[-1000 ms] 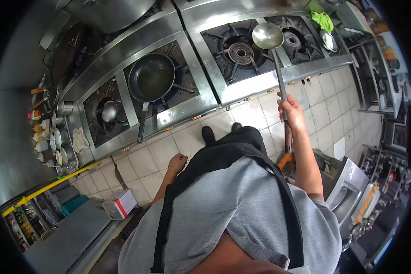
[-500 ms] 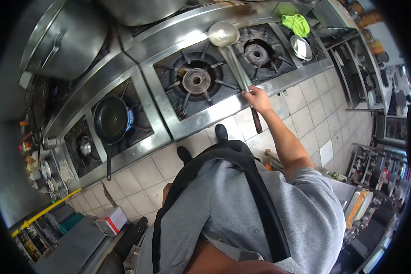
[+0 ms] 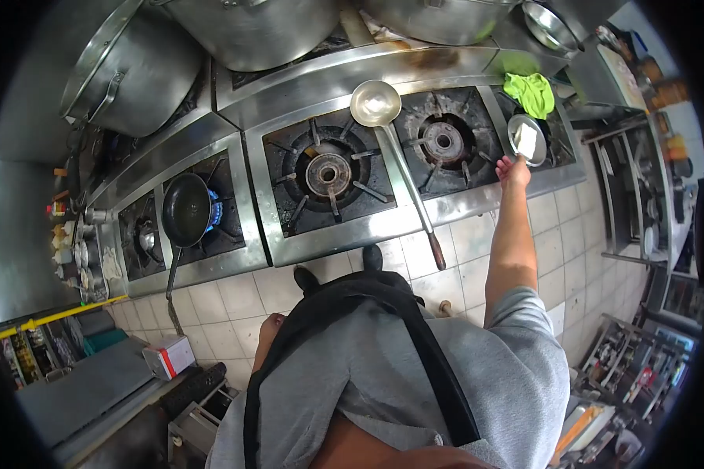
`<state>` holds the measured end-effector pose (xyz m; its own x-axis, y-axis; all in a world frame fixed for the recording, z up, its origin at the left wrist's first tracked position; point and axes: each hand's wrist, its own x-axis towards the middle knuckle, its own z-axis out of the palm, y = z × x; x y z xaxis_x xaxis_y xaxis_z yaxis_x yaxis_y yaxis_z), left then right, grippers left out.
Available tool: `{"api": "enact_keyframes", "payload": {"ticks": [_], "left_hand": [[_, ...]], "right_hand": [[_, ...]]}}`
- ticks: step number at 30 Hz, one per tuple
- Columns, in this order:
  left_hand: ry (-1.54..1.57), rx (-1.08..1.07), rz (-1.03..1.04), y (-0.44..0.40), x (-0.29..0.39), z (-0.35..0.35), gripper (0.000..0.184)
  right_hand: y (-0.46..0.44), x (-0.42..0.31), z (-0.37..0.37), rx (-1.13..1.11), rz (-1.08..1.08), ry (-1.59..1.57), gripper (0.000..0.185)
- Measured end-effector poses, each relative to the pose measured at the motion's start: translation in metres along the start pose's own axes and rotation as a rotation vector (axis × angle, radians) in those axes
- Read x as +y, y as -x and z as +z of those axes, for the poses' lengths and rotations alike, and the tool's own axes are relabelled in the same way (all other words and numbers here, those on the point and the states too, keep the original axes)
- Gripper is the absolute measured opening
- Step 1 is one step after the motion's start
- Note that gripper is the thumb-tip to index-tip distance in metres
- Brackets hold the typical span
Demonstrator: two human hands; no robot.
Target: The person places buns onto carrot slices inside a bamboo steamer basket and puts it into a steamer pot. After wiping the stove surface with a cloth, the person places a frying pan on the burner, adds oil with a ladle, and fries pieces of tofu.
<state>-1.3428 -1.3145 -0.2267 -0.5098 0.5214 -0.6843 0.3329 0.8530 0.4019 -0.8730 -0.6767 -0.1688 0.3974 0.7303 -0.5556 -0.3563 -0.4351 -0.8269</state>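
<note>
**Right hand [image 3: 515, 170] at shallow round silver metal bowl [image 3: 540, 142], right end of long stainless-steel stove [image 3: 383, 225]**

Nearest: left hand [image 3: 272, 324] low beside black apron [image 3: 352, 293], partly hidden by it; finger opening and any hold: cannot tell.

Next, long-handled silver metal ladle [image 3: 405, 173] with dark brown grip: laid between two burners, scoop toward the stove's far edge, grip jutting past the near edge, well apart from both hands.

To the left, round black frying pan [image 3: 187, 209] on separate steel stove [image 3: 211, 270]: over blue flame [image 3: 215, 213], handle out past the near edge.

Right arm stretched out over the long stove's near edge, toward the right corner. Right fingers partly bent at the bowl's near rim; grip or mere touch: cannot tell. Inside bowl: white object [image 3: 526, 142], kind unclear.

Just beyond bowl, by far right corner: crumpled neon-green cloth [image 3: 529, 95].

Farthest: large silver metal stockpots [image 3: 250, 31], behind the stoves' far edges.
</note>
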Motion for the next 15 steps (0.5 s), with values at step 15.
{"api": "enact_keyframes", "payload": {"ticks": [15], "left_hand": [[-0.036,-0.038,-0.064,0.021,-0.014,0.009,0.035]], "right_hand": [[-0.057,-0.013,-0.016,-0.096,0.057,-0.03,0.036]]}}
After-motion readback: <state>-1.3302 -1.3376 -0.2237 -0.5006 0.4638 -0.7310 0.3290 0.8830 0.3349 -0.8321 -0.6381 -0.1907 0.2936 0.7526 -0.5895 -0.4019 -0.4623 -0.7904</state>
